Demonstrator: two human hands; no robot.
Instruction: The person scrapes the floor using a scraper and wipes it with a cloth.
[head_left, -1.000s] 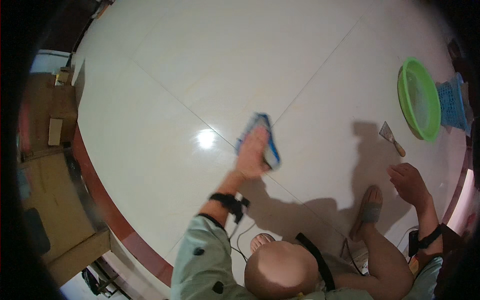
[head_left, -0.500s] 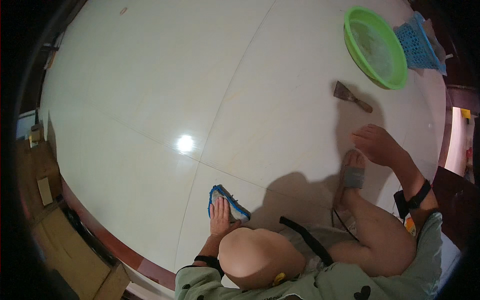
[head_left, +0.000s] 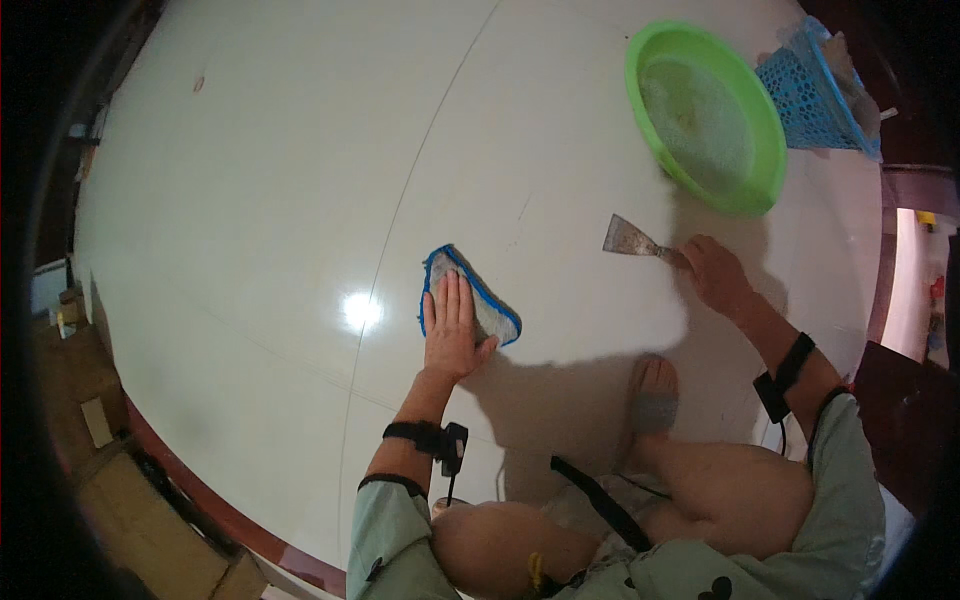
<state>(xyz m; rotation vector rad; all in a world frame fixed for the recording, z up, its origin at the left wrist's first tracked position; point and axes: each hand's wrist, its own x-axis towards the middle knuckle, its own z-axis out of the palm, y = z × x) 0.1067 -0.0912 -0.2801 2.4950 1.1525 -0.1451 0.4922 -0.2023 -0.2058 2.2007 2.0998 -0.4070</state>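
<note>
My left hand (head_left: 453, 325) lies flat with fingers stretched out, pressing on a folded grey cleaning cloth (head_left: 494, 320) with blue edging on the pale tiled floor. To the right, my right hand (head_left: 717, 276) is closed round the handle end of a scraper (head_left: 630, 238), whose worn metal blade points left. Most of the handle is hidden under my fingers. Beyond the scraper stands a green basin (head_left: 645, 125) holding cloudy, sudsy water.
A blue plastic basket (head_left: 803, 95) with something brownish in it stands right of the basin. Cardboard boxes (head_left: 150, 520) line the left edge beside a dark red border strip (head_left: 190, 485). My sandalled foot (head_left: 656, 395) rests below my right hand.
My left hand has slid the cloth forward, away from me. My right hand, empty before, has taken hold of the scraper, whose blade now points left. The view has shifted somewhat.
</note>
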